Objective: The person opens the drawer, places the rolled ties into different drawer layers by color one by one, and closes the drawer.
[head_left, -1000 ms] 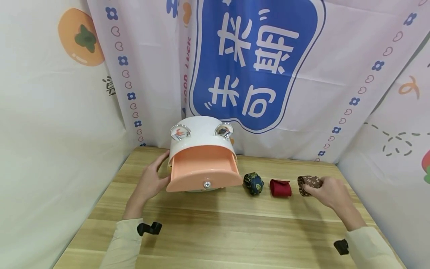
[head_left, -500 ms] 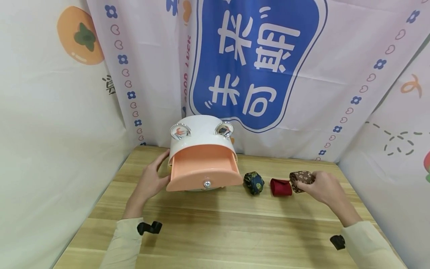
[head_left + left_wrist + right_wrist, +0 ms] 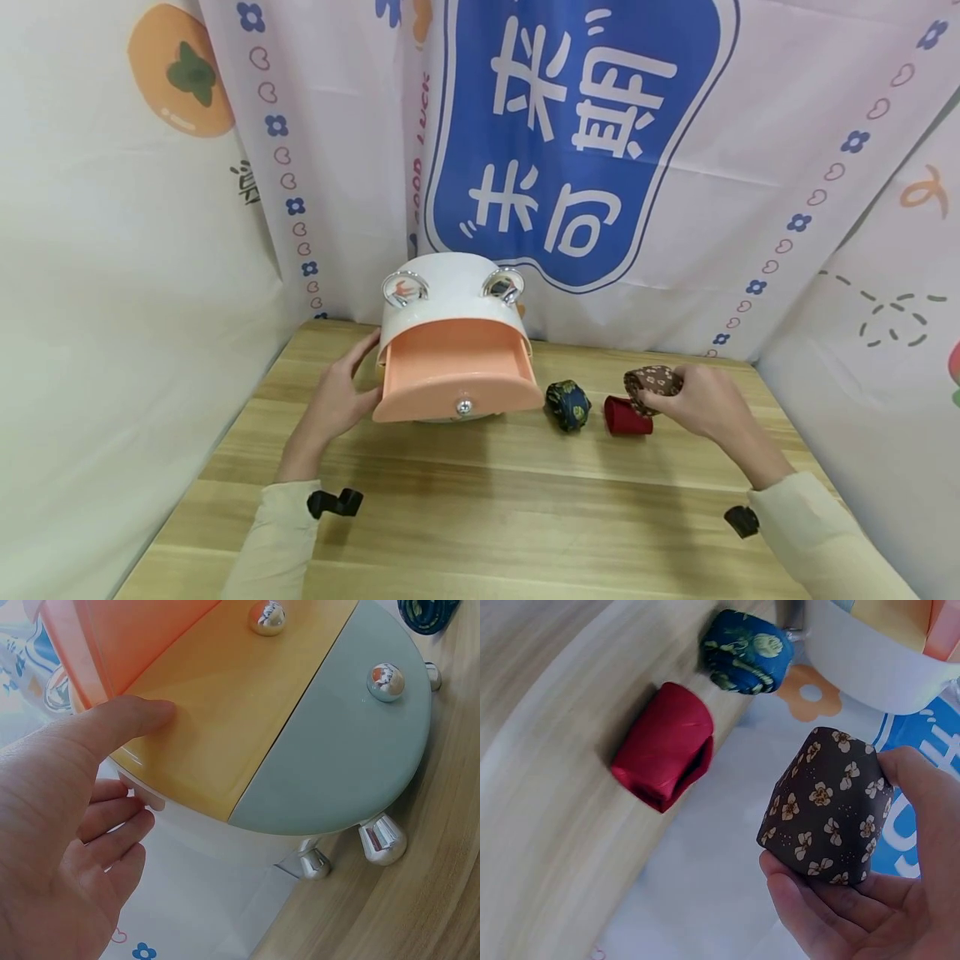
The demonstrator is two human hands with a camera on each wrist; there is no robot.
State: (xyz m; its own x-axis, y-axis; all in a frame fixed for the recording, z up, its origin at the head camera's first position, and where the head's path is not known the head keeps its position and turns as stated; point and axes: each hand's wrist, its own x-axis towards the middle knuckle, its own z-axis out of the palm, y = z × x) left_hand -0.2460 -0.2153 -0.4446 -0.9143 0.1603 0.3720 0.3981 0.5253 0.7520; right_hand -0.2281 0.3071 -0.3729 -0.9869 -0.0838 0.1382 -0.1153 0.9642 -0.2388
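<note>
Right of the open drawer (image 3: 450, 388), a rolled flowered tie (image 3: 657, 380) is being held by the right hand (image 3: 707, 402), the chest (image 3: 453, 287) by the left hand (image 3: 337, 403).

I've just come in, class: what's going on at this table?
A person is handling small rolls beside a white-topped chest. The right hand holds a brown floral roll, lifted off the table near the red roll. The left hand touches the yellow drawer at the chest's side. Above that, the orange drawer is pulled out, and no roll shows in it. The red roll and a dark blue roll lie on the table.
</note>
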